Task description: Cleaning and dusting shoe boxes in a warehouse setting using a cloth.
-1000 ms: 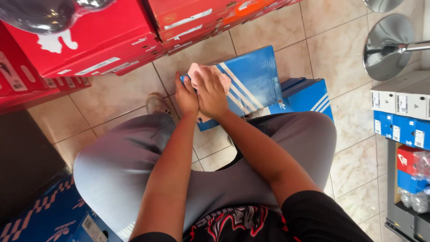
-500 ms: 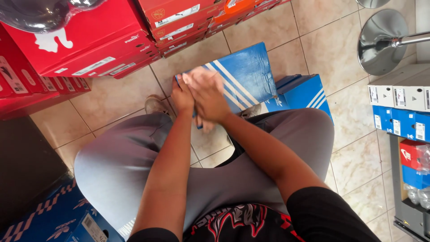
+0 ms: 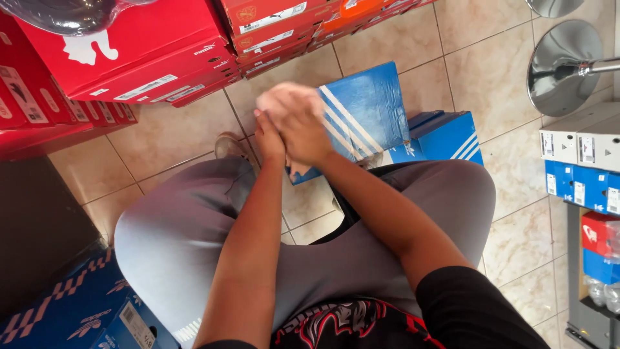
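Note:
Both my hands are pressed together above my knees. My left hand (image 3: pixel 268 139) and my right hand (image 3: pixel 305 129) share a grip on a pale pink soft wad (image 3: pixel 284 97), blurred by motion; I cannot tell whether it is paper or cloth. Just behind the hands a blue shoebox lid with white stripes (image 3: pixel 365 113) stands tilted. It leans over an open blue shoebox (image 3: pixel 445 139) on the tiled floor. My grey-trousered legs (image 3: pixel 181 232) fill the lower half of the view, and one shoe tip (image 3: pixel 229 147) shows beside the left hand.
Stacked red shoeboxes (image 3: pixel 129 52) and orange ones (image 3: pixel 349 16) line the far side. Blue boxes (image 3: pixel 71 310) sit at lower left. A chrome stool base (image 3: pixel 565 64) stands at upper right, above a shelf of white and blue boxes (image 3: pixel 581 168).
My hands have risen slightly and shifted, rubbing or crumpling the pink wad, which now sticks out above the fingers. The blue lid and boxes stay put.

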